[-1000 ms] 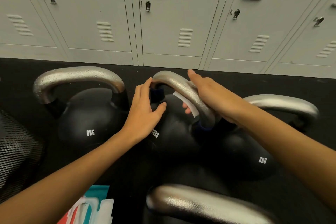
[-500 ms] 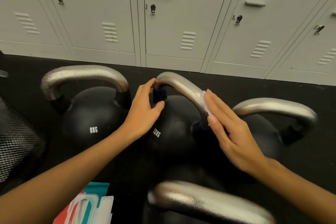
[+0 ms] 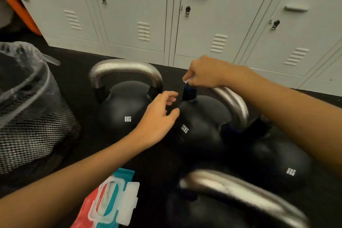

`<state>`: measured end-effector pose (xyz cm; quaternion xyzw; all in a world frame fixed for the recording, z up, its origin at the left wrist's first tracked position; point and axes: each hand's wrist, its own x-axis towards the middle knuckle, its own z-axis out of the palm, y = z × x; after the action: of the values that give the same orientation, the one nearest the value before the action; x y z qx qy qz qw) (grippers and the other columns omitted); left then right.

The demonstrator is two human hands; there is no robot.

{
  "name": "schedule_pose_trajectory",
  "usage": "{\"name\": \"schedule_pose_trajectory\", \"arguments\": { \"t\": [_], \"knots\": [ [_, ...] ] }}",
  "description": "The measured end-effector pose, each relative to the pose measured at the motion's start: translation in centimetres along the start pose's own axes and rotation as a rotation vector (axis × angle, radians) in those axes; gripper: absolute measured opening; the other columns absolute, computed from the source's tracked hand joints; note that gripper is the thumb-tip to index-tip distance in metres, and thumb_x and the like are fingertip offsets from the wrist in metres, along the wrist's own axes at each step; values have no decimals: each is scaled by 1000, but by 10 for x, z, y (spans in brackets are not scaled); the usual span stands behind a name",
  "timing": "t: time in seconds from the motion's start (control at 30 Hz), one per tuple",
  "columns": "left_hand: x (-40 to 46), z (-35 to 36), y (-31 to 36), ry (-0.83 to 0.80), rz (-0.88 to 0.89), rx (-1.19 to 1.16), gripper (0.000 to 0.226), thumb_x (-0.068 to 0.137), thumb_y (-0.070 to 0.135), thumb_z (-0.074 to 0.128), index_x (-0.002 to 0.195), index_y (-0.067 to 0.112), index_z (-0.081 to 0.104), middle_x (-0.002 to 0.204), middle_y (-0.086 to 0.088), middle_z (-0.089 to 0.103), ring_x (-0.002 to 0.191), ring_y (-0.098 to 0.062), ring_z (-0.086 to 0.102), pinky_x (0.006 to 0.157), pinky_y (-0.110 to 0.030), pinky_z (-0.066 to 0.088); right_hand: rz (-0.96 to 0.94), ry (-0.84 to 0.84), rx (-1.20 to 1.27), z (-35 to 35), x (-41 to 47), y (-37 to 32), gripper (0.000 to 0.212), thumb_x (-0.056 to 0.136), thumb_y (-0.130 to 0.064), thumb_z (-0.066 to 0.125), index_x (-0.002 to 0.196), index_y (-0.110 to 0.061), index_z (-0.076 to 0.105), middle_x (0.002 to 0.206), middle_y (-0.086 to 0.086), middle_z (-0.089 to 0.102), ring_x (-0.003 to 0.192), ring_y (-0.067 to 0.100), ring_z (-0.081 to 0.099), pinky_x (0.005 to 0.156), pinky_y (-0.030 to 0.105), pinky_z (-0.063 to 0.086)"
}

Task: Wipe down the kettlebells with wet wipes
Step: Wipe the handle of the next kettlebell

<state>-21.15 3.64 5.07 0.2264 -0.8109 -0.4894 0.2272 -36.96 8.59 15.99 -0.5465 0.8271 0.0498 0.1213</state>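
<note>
Lockers (image 3: 218, 15) behind; right hand (image 3: 202, 74) hides most of wipe (image 3: 185, 80).

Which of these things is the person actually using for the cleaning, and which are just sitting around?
In use: the 12KG kettlebell, the wet wipe pinched in the right hand, the left hand beside the bell, the open wipes pack.

Sitting around: the mesh bin, the lockers, the 8KG kettlebell at left.

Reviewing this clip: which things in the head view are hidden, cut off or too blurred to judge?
- Wet wipe: mostly hidden inside the right hand.
- 12KG kettlebell handle top: covered by that hand.
- Nearest kettlebell: blurred, body cut off by the bottom edge, weight unreadable.
- Wipes pack: cut by the bottom edge.
- Mesh bin contents: hidden by its liner.
</note>
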Motion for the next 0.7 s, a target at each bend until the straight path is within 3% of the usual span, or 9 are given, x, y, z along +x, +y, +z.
{"name": "schedule_pose_trajectory", "arguments": {
  "t": [0.1, 0.3, 0.43, 0.57, 0.63, 0.7],
  "knots": [
    [-16, -9, -6, -24, -12, 63, 35, 90, 12, 59, 122, 23, 53, 110, 9, 57, 107, -4, 53, 88, -20, 43, -1, -153, -148, -1, 34, -7, 29, 90, -21, 60, 114, -9, 72, 117, 8, 70, 105, 28, 63, 98, 46, 49],
    [-51, -27, -7, -161, -15, 229, 36, 92, 21, 58, 125, 30, 50, 112, 14, 56, 108, 2, 51, 88, -17, 42, -5, -385, -315, 10, 63, -13, 22, 89, -38, 67, 93, -17, 73, 103, 5, 70, 101, 29, 64, 98, 46, 50],
    [-61, -38, -4, -236, -20, 341, 37, 92, 26, 58, 127, 34, 47, 112, 18, 54, 107, 2, 50, 86, -15, 40, -85, -397, -430, 14, 51, -14, 33, 91, -35, 60, 119, -23, 71, 122, -1, 67, 112, 26, 60, 102, 45, 46],
    [-53, -39, 1, -259, -26, 412, 38, 92, 22, 58, 129, 26, 48, 114, 10, 56, 107, -1, 50, 85, -10, 38, -177, -262, -233, 2, 29, 1, 30, 95, -30, 56, 120, -24, 71, 121, -4, 69, 112, 22, 60, 103, 40, 44],
    [-44, -38, 5, -260, -10, 450, 38, 93, 21, 58, 130, 22, 49, 116, 6, 56, 108, -5, 51, 90, -15, 39, -162, -184, -60, -1, 26, 10, 23, 95, -29, 58, 110, -23, 75, 100, -7, 72, 98, 20, 62, 100, 35, 45],
    [-37, -36, 9, -288, -9, 497, 39, 94, 22, 56, 131, 20, 48, 118, 5, 54, 111, -7, 49, 92, -15, 34, -75, -140, 205, 1, 27, 18, 18, 94, -26, 61, 94, -15, 75, 78, -2, 67, 73, 18, 61, 86, 33, 51]
  ]
}}
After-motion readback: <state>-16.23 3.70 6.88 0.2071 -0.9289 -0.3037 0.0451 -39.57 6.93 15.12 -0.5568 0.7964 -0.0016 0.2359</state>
